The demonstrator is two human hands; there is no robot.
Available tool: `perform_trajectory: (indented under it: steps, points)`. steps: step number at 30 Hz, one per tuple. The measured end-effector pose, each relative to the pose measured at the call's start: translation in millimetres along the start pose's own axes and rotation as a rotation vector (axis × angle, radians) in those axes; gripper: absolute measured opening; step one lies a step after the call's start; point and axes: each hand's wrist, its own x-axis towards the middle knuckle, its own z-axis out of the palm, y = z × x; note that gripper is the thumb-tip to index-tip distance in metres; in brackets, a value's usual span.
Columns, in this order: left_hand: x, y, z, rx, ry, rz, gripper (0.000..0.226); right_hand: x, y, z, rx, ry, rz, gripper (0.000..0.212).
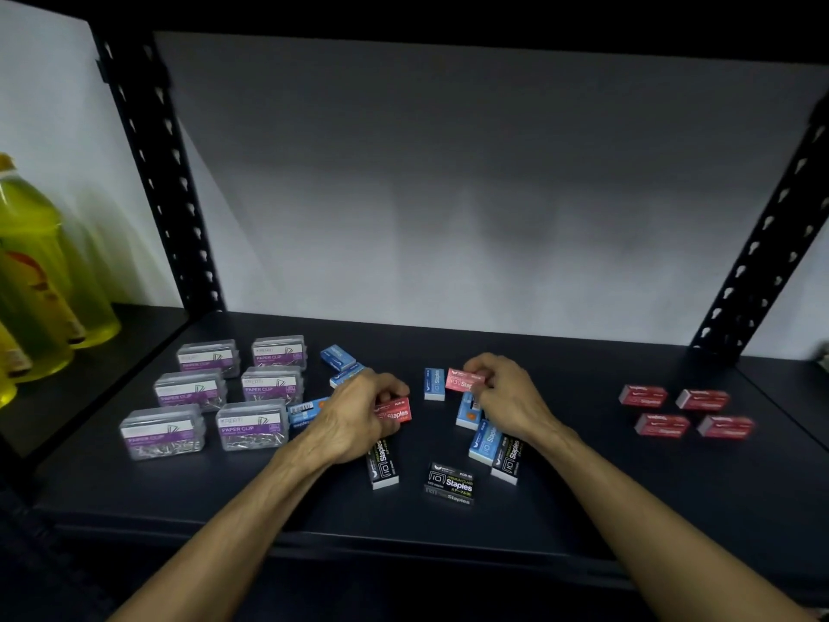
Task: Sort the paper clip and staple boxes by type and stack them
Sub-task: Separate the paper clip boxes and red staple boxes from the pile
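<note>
Left hand (354,417): fingers curled round a red staple box (397,411), lying at the fingertips on the shelf (583,496).
Right hand (507,392): pinches a second red staple box (462,380) — held at the fingertips, to their left.
Sorted red boxes (686,410): four, well apart to the right.
Paper clip boxes (224,392): six in two rows, left.
Blue and black staple boxes (451,482): scattered between the hands — unsorted.

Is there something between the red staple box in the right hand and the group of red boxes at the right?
Nothing visible. The right hand pinches a red staple box; bare shelf separates it from the four red boxes.
</note>
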Motion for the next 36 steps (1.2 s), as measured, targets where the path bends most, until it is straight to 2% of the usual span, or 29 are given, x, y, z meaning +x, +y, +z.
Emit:
perform_trajectory:
  steps: [4, 11, 16, 22, 29, 36]
  points:
    - [-0.5, -2.3, -3.7, -0.01, -0.021, 0.043, 0.037, -1.4, -1.0, -0.5, 0.04, -0.002, 0.006, 0.038]
    - [-4.8, -2.4, -8.8, -0.001, -0.038, 0.039, 0.043, 1.5, -4.2, -3.1, 0.006, -0.05, 0.004, 0.042]
    - [-4.5, 1.9, -10.9, 0.043, -0.027, 0.025, 0.027, 1.5, -2.5, -4.5, -0.014, -0.039, 0.004, 0.034]
    - [4.8, 10.7, -6.4, 0.083, -0.064, 0.054, 0.018, -5.1, 0.1, -9.7, -0.05, 0.006, -0.025, 0.029]
    - [13.9, 25.1, -3.8, 0.104, -0.051, 0.058, 0.014, -10.9, 7.8, -35.1, -0.061, 0.08, -0.031, 0.033]
    - [35.5, 74.9, 17.2, 0.045, -0.028, 0.158, 0.019, -44.4, 36.6, -88.1, -0.078, 0.136, 0.003, 0.032]
